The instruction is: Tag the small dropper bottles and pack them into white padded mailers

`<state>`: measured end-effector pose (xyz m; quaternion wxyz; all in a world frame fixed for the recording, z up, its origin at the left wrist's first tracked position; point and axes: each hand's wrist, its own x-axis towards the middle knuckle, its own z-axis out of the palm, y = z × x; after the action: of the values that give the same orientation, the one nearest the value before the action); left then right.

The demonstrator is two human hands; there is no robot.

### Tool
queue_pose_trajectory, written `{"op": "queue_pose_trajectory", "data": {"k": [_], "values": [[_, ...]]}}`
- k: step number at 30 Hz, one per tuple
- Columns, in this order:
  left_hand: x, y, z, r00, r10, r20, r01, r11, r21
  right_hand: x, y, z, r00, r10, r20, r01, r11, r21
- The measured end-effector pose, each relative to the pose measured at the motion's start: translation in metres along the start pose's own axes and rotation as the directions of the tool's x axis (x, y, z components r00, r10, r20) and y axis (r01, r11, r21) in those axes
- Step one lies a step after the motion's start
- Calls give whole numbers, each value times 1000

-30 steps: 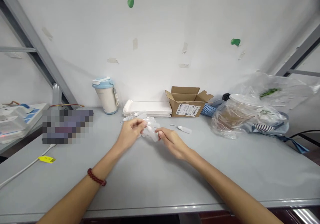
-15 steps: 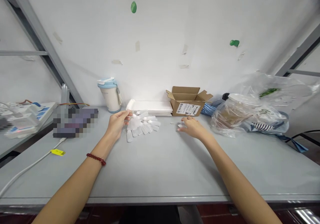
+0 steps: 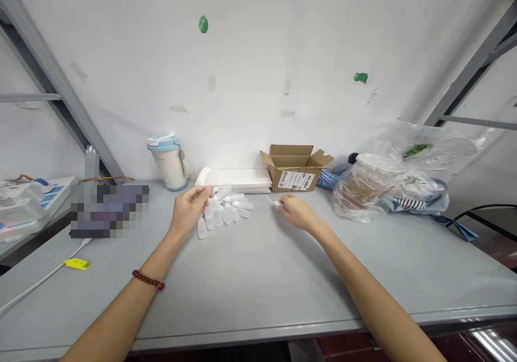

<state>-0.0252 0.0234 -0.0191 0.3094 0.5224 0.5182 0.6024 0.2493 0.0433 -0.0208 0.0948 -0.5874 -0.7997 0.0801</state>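
My left hand (image 3: 189, 208), fingers pinched, holds a translucent plastic piece (image 3: 221, 192) at the pile's left edge; its exact kind is unclear. Beside and under those fingers lies a fanned pile of small flat translucent plastic pieces (image 3: 224, 214), several of them overlapping on the grey table (image 3: 258, 276). To the right, my right hand (image 3: 298, 211) is closed at the fingertips on a small white piece (image 3: 277, 203). A thin, pale end sticks out from it to the left. The fingers hide the rest of that piece.
Behind the pile lies a stack of flat white boxes (image 3: 240, 180), with an open cardboard box (image 3: 297, 176) to its right. A lidded cup (image 3: 169, 165) stands at the back left. Farther right is a plastic bag holding a tub (image 3: 363, 184). A white cable (image 3: 38, 284) runs along the left.
My right fingers have closed on the small white piece that lay by them on the table. My left hand stays at the pile, its pinch slightly shifted. The whole view has shifted a little.
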Motion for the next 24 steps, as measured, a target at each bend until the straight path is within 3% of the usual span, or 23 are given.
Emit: {"op": "queue_pose_trajectory", "data": {"k": [4,9,16,24], "values": [[-15,8,13,981,-6,192,-9,997,75,-6,-23,4,963,-213,-167,251,933,257],[-25,13,24,866,-118,487,97,993,69,-18,-47,6,943,-297,-151,333,824,458],[-24,16,23,894,-111,434,127,992,-9,-23,-54,7,935,-340,-99,342,793,505],[-26,19,22,873,-154,463,188,982,-27,-25,-58,7,924,-360,-131,374,774,511]]}}
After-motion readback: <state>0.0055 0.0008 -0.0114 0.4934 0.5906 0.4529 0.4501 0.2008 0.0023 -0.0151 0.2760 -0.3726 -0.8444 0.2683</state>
